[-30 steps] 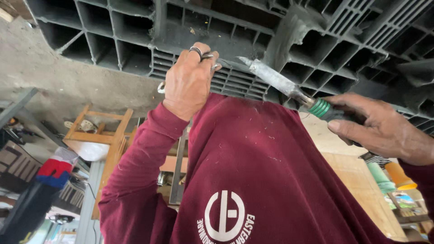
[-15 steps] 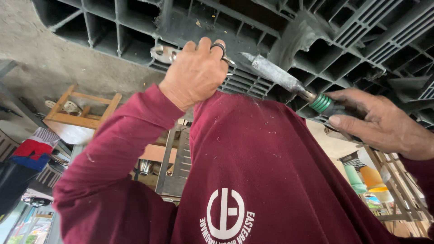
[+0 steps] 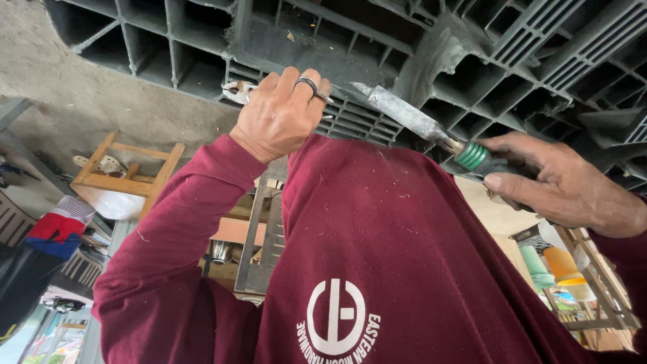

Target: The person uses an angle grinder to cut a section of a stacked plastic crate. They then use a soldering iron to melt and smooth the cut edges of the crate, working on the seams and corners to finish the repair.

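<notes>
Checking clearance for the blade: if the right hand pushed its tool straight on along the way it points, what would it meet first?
Most likely the dark ribbed plastic pallet: the right hand aims the tool's blade at it, tip apparently touching already.

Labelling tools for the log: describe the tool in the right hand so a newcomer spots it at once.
Start at the big dark grey ribbed plastic grid across the top. Below its middle, the right hand grips a dark handle with a green ribbed collar. From there a dull, crusted metal blade slants up-left to the grid, unlike the small shiny tool in the left hand.
</notes>
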